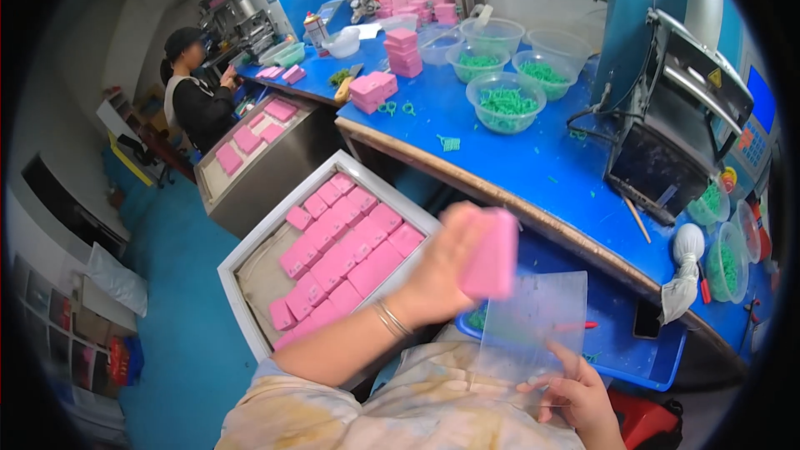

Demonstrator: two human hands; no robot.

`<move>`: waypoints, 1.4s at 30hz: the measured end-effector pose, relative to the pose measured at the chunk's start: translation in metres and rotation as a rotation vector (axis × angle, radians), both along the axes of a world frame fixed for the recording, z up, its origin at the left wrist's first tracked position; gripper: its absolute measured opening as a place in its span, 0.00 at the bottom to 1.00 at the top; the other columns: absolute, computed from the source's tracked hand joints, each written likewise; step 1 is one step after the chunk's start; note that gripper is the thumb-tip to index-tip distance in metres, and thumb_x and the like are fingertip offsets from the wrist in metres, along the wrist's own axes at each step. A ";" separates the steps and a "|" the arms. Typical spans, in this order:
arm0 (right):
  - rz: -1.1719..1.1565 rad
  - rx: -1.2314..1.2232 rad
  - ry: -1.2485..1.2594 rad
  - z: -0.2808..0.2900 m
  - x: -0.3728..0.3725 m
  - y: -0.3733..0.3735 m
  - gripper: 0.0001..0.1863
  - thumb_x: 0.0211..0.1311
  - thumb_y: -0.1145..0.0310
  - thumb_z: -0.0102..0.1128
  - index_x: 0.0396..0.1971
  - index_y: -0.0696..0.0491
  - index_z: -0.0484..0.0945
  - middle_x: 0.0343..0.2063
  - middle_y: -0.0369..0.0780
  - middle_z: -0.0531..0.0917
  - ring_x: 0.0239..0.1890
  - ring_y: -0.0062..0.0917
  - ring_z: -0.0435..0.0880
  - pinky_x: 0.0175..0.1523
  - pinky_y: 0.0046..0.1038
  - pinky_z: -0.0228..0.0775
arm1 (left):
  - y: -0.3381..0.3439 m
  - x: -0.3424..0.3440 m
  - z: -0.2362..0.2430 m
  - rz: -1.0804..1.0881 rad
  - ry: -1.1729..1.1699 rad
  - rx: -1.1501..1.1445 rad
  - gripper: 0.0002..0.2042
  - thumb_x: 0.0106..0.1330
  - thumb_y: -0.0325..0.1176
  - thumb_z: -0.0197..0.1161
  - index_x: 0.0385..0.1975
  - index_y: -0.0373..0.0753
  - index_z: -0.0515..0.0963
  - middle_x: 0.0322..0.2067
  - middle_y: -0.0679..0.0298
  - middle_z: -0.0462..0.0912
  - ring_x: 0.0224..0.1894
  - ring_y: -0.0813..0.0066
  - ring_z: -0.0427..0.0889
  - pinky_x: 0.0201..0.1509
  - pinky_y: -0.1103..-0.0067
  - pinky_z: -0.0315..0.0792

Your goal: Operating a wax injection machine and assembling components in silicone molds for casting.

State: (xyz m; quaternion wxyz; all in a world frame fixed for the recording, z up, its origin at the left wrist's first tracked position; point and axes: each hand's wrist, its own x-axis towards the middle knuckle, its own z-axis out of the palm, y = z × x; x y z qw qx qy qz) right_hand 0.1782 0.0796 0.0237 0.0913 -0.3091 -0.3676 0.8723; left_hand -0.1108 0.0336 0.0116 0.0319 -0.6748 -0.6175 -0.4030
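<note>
My left hand (446, 262) is closed on a pink block (492, 252), raised and slightly blurred, beside a white-rimmed tray (242, 250) holding rows of small pink blocks (350, 258). My right hand (567, 392) grips a clear, flat plastic piece (533, 325) by its lower part, with fingers bent against it. Beneath that piece lies a blue tray (658, 358) with green bits, a red-handled tool (589, 325) and a dark phone-like object (646, 317).
The blue bench (533, 183) carries bowls of green pieces (506, 104), pink block stacks (402, 54) and a black machine (667, 142) at right. A co-worker in dark clothing (200, 108) works at upper left, beside a second tray (225, 137) of pink blocks.
</note>
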 end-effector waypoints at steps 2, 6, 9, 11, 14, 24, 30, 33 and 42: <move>-0.001 -0.024 0.028 -0.003 -0.003 -0.002 0.34 0.51 0.80 0.45 0.61 0.58 0.50 0.35 0.58 0.78 0.17 0.37 0.78 0.25 0.31 0.73 | -0.019 -0.057 -0.009 0.319 0.083 -0.036 0.47 0.38 0.32 0.71 0.61 0.38 0.50 0.59 0.47 0.53 0.61 0.50 0.55 0.65 0.66 0.52; 0.007 0.030 -0.011 -0.007 -0.010 -0.008 0.33 0.51 0.79 0.44 0.61 0.56 0.52 0.35 0.55 0.79 0.17 0.36 0.79 0.25 0.32 0.72 | -0.091 -0.177 -0.021 0.800 0.069 -0.071 0.46 0.37 0.33 0.72 0.59 0.33 0.52 0.57 0.48 0.55 0.61 0.53 0.57 0.63 0.71 0.56; 0.003 0.050 -0.075 -0.003 -0.020 -0.016 0.33 0.51 0.78 0.45 0.61 0.56 0.52 0.34 0.54 0.79 0.17 0.35 0.78 0.25 0.31 0.72 | -0.169 -0.235 -0.041 0.961 0.094 -0.123 0.48 0.37 0.32 0.72 0.60 0.32 0.50 0.59 0.47 0.53 0.61 0.53 0.58 0.63 0.72 0.57; 0.007 0.055 -0.125 0.002 -0.024 -0.022 0.33 0.51 0.77 0.45 0.61 0.56 0.53 0.33 0.55 0.79 0.16 0.34 0.78 0.24 0.30 0.72 | -0.206 -0.244 -0.045 1.011 -0.109 -0.350 0.49 0.39 0.32 0.72 0.61 0.33 0.46 0.59 0.47 0.54 0.59 0.54 0.60 0.62 0.72 0.59; -0.108 0.001 -0.157 0.001 -0.033 -0.029 0.33 0.50 0.76 0.45 0.60 0.57 0.53 0.31 0.55 0.79 0.15 0.32 0.77 0.22 0.27 0.71 | -0.249 -0.254 -0.059 0.888 -0.224 -0.623 0.52 0.40 0.31 0.71 0.63 0.34 0.39 0.59 0.47 0.54 0.59 0.56 0.62 0.60 0.73 0.61; -0.046 0.031 -0.141 0.000 -0.047 -0.027 0.35 0.52 0.75 0.45 0.62 0.55 0.47 0.35 0.58 0.78 0.17 0.32 0.78 0.21 0.25 0.68 | -0.220 -0.246 -0.071 0.993 -1.127 -0.227 0.51 0.42 0.28 0.69 0.64 0.37 0.38 0.58 0.50 0.58 0.55 0.63 0.67 0.55 0.73 0.65; 0.116 -0.053 0.085 -0.011 -0.041 -0.014 0.35 0.61 0.74 0.46 0.65 0.50 0.41 0.47 0.55 0.73 0.28 0.29 0.80 0.29 0.20 0.67 | -0.110 -0.155 -0.001 0.545 -0.665 0.086 0.45 0.42 0.30 0.70 0.61 0.37 0.49 0.57 0.58 0.59 0.56 0.67 0.64 0.57 0.73 0.62; 0.140 -0.038 0.140 -0.015 -0.038 -0.013 0.34 0.62 0.72 0.46 0.65 0.48 0.41 0.49 0.52 0.72 0.32 0.27 0.79 0.29 0.18 0.64 | -0.058 -0.054 0.047 -0.034 -0.702 0.041 0.45 0.40 0.30 0.71 0.61 0.38 0.52 0.58 0.58 0.59 0.58 0.65 0.61 0.59 0.72 0.59; 0.256 0.332 0.134 -0.034 0.015 -0.027 0.17 0.64 0.65 0.48 0.51 0.53 0.68 0.38 0.34 0.77 0.38 0.15 0.73 0.41 0.19 0.66 | -0.028 0.078 0.059 -0.343 0.402 0.087 0.24 0.46 0.47 0.64 0.48 0.60 0.73 0.55 0.68 0.64 0.58 0.48 0.57 0.60 0.44 0.40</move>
